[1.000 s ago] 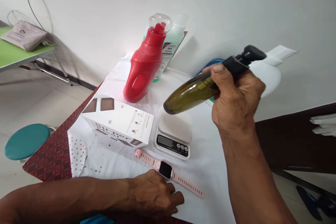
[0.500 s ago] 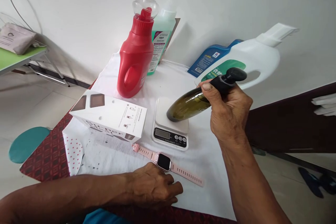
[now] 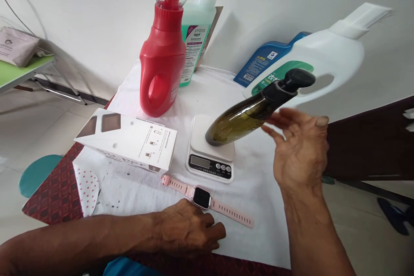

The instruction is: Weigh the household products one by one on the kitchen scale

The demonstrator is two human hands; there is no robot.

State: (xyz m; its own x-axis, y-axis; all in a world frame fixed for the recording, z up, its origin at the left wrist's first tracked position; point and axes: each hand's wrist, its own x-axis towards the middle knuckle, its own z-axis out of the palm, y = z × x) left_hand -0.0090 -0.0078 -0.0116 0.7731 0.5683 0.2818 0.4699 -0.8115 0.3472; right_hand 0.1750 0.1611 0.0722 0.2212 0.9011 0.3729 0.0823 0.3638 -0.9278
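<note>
On white cloth (image 3: 255, 181) by the wall, right hand (image 3: 300, 151) fingers spread beside the scale's (image 3: 210, 155) bottle (image 3: 246, 116).

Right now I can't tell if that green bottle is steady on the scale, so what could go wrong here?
The green bottle stands on the scale and looks tilted, and the open right hand no longer grips it, so it might tip. If it falls leftward, it could hit the white box or the pink watch by the left hand. The white jug just behind could be knocked too.
</note>
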